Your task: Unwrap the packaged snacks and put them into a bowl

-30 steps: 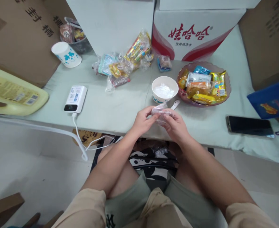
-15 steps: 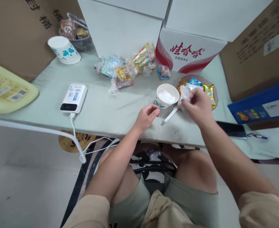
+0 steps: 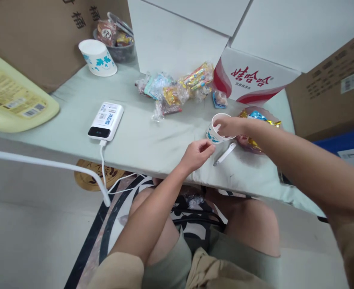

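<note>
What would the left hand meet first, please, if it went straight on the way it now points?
Most likely the near side of the paper cup, just beyond the left hand; depth is unclear in this single view, so it might pass above the cup instead.

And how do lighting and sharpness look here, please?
Head view: light is soft, with small glints on the wrappers; head view: blue pattern discernible on the cup at the right hand, but print on the brown carton at right is blurred.

The right hand (image 3: 232,125) is partly inside a paper cup (image 3: 213,137), the curled left hand (image 3: 196,155) just beside it.
</note>
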{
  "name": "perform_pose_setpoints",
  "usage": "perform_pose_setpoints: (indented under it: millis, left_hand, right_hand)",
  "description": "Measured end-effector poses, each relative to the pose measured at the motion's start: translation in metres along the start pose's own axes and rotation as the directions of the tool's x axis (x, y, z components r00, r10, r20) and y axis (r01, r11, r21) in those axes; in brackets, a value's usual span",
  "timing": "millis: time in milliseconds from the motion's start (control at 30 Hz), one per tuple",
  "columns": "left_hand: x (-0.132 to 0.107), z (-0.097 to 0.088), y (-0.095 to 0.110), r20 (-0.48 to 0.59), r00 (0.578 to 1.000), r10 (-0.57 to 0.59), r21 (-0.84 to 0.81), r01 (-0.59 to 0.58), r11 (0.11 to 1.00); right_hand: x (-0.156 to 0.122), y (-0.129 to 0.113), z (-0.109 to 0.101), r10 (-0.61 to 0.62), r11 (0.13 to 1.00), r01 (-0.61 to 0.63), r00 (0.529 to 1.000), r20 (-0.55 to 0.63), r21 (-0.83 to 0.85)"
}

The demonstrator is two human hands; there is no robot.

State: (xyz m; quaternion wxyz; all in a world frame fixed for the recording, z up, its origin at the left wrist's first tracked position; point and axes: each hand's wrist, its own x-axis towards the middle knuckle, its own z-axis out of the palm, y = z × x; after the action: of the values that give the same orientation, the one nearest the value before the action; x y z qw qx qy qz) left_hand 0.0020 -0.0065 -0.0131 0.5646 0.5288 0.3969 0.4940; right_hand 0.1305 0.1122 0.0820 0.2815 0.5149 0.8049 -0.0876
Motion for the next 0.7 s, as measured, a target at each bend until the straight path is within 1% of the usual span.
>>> perform_pose_setpoints:
  millis: [67,100,167,233,267,300,400,467,533,600,700]
  left_hand:
    - [-0.001,0.000,0.000,-0.003,1.000,-0.003,0.009,0.003,1.000]
    - [-0.002,0.000,0.000,-0.005,1.000,-0.005,0.013,0.005,1.000]
    - [-0.003,0.000,0.000,-0.010,1.000,-0.007,0.016,0.007,1.000]
    - [-0.003,-0.001,0.000,-0.014,1.000,-0.005,0.017,0.005,1.000]
    - [-0.003,-0.001,-0.001,-0.015,1.000,-0.006,0.021,0.006,1.000]
    - [-0.003,-0.002,-0.001,-0.015,1.000,-0.008,0.028,0.008,1.000]
    - [-0.003,-0.001,-0.002,-0.022,1.000,-0.009,0.050,0.010,0.999]
    - [-0.003,0.000,-0.002,-0.021,1.000,-0.008,0.067,0.010,0.998]
    - [-0.004,0.000,-0.002,-0.017,1.000,-0.017,0.092,0.019,0.996]
    - [-0.004,0.000,-0.002,-0.012,1.000,-0.023,0.114,0.024,0.993]
    - [-0.003,-0.002,0.000,-0.016,1.000,-0.017,0.122,0.019,0.992]
  right_hand:
    - [-0.013,0.004,-0.014,0.026,0.999,-0.027,0.998,0.052,0.020]
    - [-0.019,0.008,-0.020,0.053,0.998,-0.054,0.997,0.054,0.022]
    - [-0.025,0.015,-0.031,0.118,0.993,-0.117,0.992,-0.036,0.026]
    - [-0.026,0.021,-0.035,0.178,0.984,-0.178,0.974,-0.137,0.014]
    - [-0.024,0.022,-0.034,0.192,0.981,-0.195,0.969,-0.157,0.000]
    - [-0.020,0.021,-0.030,0.200,0.979,-0.204,0.968,-0.149,-0.017]
    - [-0.001,0.007,-0.012,0.193,0.980,-0.196,0.980,-0.052,-0.046]
    - [0.017,-0.005,0.002,0.184,0.981,-0.185,0.983,-0.021,-0.058]
    - [0.034,-0.013,0.014,0.172,0.982,-0.173,0.985,-0.016,-0.081]
    - [0.046,-0.015,0.021,0.162,0.982,-0.163,0.987,-0.018,-0.095]
    - [0.049,-0.010,0.024,0.152,0.985,-0.156,0.987,-0.049,-0.075]
